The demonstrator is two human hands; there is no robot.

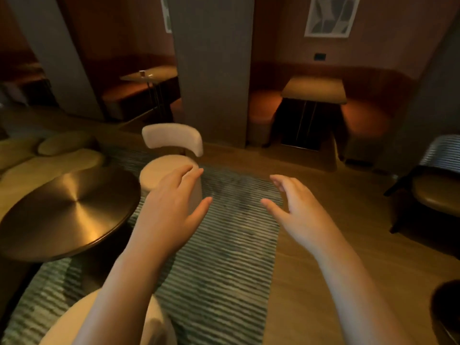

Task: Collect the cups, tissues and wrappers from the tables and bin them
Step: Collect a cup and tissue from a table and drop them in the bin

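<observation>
Left hand (171,207) and right hand (296,207) held out mid-frame, fingers spread, nothing grasped; likely readied for pickup. Probable cup (142,73) seen on table (163,70), upper left.

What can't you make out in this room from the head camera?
Head view, the small pale object on the far booth table: too small and dim to call a cup.
Head view, the dark round shape at lower right: cut off by the frame's edge.
Head view, the cream chair: its seat is partly hidden behind the left hand.
</observation>
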